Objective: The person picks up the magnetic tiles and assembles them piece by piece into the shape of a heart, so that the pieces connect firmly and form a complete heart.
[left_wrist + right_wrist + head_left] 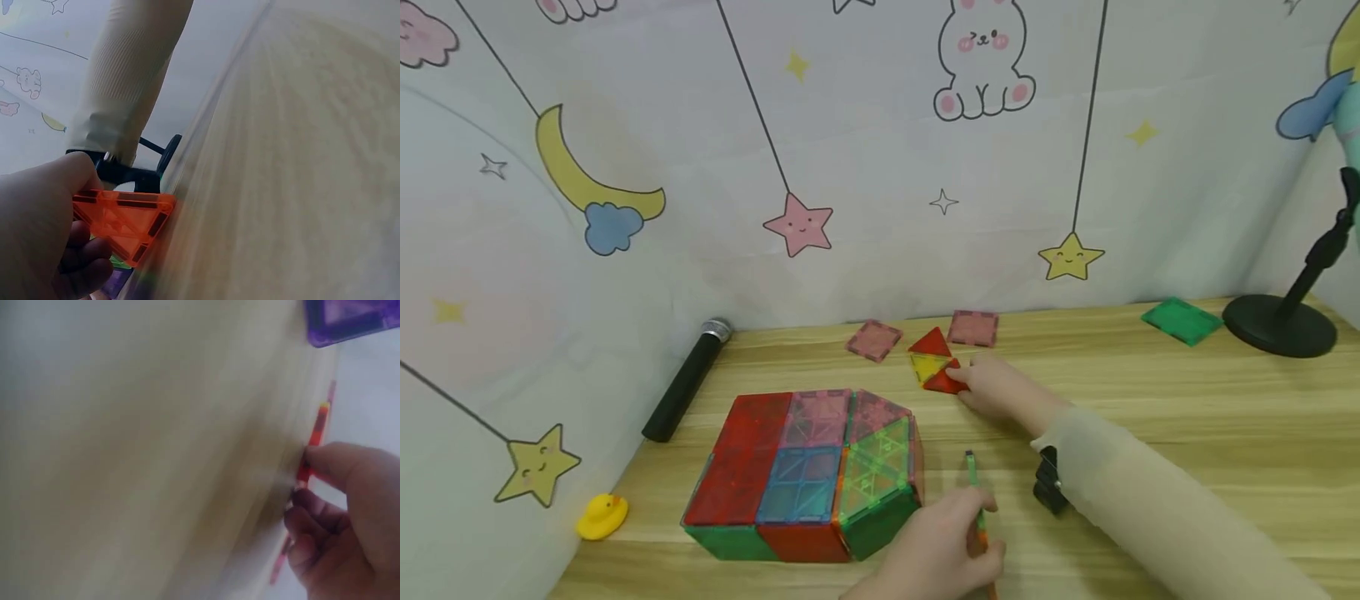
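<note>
- Left hand (936,542): fingers pinched 1 orange triangle (125,215), right of 1 tile box (801,483).
- Right hand (1003,390): fingers pinched 1 of 2 red triangles (942,382) on surface (1150,433); 1 yellow triangle (927,367) sat between them.
- 2 pink squares (973,328) lay nearby.
- 1 green tile (1182,321) lay beside 1 black stand (1279,327).

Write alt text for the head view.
A person's right hand grips a red triangular tile on a wooden table; their left hand holds a panel seen edge-on, beside a structure of colourful translucent tiles. A black microphone and yellow toy duck are at left.
</note>
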Motion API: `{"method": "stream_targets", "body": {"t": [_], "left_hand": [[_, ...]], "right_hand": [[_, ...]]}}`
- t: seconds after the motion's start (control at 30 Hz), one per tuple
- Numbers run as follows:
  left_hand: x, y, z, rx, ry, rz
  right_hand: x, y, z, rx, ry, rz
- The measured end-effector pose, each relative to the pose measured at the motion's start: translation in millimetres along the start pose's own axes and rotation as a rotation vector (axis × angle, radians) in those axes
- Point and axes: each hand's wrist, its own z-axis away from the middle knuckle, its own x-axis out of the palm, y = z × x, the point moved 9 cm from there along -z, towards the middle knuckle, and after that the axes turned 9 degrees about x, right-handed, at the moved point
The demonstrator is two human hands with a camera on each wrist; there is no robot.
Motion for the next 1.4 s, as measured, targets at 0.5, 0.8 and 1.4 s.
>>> {"method": "stream_targets", "body": {"t": [0.5,0.8,1.4], "left_hand": [[2.7,-2.5,-3.5,-0.022,0.02,0.051],[7.3,-9.9,-4.7,-0.069,0.065,0.188],[18.8,-25.2,-11.7,-0.189,0.085,0.183]], "right_hand": [[-18.3,71.9,107.5,-0.096,0.019,-0.132],[-17.4,30.6,93.0,-0.151,0.161,0.04],[-13.9,37.6,108.8,0.031,0.175,-0.079]]}}
